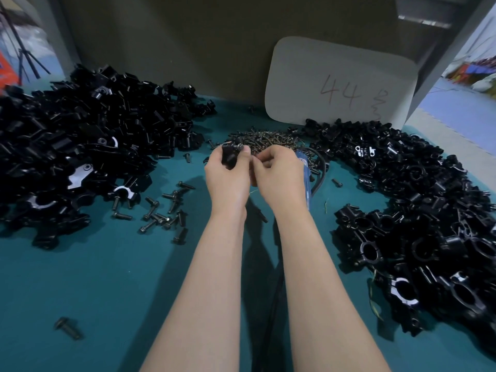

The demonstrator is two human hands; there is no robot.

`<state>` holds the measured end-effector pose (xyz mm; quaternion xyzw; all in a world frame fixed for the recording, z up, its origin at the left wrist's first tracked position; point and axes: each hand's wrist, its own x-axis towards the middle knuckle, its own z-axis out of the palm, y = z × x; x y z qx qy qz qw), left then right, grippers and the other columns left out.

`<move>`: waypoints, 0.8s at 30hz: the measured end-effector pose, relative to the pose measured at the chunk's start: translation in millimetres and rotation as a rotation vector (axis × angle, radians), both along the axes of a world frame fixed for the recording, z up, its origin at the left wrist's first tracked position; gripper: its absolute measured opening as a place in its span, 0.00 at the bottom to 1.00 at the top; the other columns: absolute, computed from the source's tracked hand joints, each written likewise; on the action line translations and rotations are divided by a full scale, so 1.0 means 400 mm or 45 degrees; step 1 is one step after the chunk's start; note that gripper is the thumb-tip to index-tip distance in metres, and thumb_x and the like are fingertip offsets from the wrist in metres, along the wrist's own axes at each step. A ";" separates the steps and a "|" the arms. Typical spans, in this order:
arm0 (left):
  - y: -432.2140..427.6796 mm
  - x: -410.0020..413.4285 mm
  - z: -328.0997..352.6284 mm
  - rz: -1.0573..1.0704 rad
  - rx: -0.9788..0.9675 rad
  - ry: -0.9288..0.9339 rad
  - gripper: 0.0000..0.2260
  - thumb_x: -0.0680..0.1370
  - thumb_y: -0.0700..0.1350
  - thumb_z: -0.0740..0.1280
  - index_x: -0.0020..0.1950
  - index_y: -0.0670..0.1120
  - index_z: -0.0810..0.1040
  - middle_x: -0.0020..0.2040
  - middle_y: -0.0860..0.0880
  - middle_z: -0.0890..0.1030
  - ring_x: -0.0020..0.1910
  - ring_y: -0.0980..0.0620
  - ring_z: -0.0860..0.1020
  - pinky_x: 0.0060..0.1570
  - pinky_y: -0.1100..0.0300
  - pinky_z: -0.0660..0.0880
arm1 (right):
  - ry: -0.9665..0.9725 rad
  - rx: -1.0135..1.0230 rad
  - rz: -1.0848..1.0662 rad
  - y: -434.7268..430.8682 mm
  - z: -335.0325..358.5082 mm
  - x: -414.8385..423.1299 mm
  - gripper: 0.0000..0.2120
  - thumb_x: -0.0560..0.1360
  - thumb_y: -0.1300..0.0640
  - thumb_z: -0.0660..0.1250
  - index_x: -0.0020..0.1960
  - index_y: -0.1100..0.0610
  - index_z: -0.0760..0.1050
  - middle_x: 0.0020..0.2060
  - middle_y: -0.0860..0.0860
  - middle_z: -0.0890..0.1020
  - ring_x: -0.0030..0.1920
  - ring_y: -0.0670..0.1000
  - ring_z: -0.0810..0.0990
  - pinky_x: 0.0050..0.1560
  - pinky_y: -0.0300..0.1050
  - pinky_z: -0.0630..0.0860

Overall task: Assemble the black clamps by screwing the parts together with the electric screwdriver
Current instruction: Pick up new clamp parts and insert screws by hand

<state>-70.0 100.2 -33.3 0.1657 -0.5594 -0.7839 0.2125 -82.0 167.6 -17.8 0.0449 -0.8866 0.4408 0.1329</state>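
Gripped small black clamp part (230, 156) in left hand (228, 179) over teal mat (107, 277). Curled right hand (279, 175) beside it; could not tell its contents.

Two hands (228, 173) (279, 173), two clamp-part heaps (94, 135) (429, 205), one screw pile (268, 140), one card (341, 76).

On the teal table (80, 277), a grey card (341, 81) marked 44 leans against the wall (188, 36).
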 end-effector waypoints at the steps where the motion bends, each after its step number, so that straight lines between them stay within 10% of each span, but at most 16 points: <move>1: 0.000 0.000 0.001 0.004 0.017 0.008 0.03 0.79 0.41 0.67 0.49 0.42 0.76 0.43 0.45 0.79 0.40 0.52 0.75 0.39 0.66 0.74 | 0.002 -0.019 -0.011 -0.006 -0.002 0.001 0.13 0.78 0.53 0.64 0.36 0.56 0.73 0.34 0.53 0.82 0.40 0.55 0.80 0.45 0.51 0.77; 5: 0.002 -0.001 0.005 0.032 0.018 0.020 0.07 0.80 0.41 0.66 0.56 0.41 0.78 0.48 0.45 0.81 0.42 0.55 0.78 0.34 0.71 0.73 | -0.006 -0.006 -0.018 -0.014 0.001 0.008 0.22 0.81 0.51 0.58 0.30 0.57 0.69 0.26 0.51 0.77 0.33 0.53 0.77 0.44 0.54 0.77; 13: -0.002 -0.001 0.003 0.057 0.063 -0.030 0.01 0.79 0.41 0.68 0.47 0.45 0.77 0.45 0.47 0.80 0.43 0.53 0.77 0.47 0.64 0.75 | -0.108 0.170 0.152 0.005 0.015 0.001 0.06 0.79 0.59 0.61 0.53 0.58 0.75 0.46 0.55 0.82 0.46 0.53 0.78 0.42 0.41 0.69; 19: 0.001 -0.003 0.005 0.014 0.017 -0.030 0.02 0.78 0.40 0.69 0.49 0.45 0.78 0.47 0.46 0.82 0.45 0.52 0.79 0.53 0.58 0.76 | -0.141 0.447 0.234 0.004 -0.001 0.002 0.16 0.83 0.52 0.50 0.38 0.54 0.62 0.35 0.51 0.72 0.37 0.53 0.69 0.39 0.45 0.62; 24: 0.004 -0.005 0.004 0.012 0.042 -0.055 0.01 0.79 0.42 0.68 0.49 0.45 0.78 0.48 0.46 0.83 0.47 0.50 0.80 0.51 0.59 0.78 | -0.178 0.139 0.153 -0.005 -0.007 0.005 0.23 0.83 0.48 0.50 0.33 0.56 0.68 0.31 0.51 0.75 0.35 0.52 0.72 0.38 0.44 0.64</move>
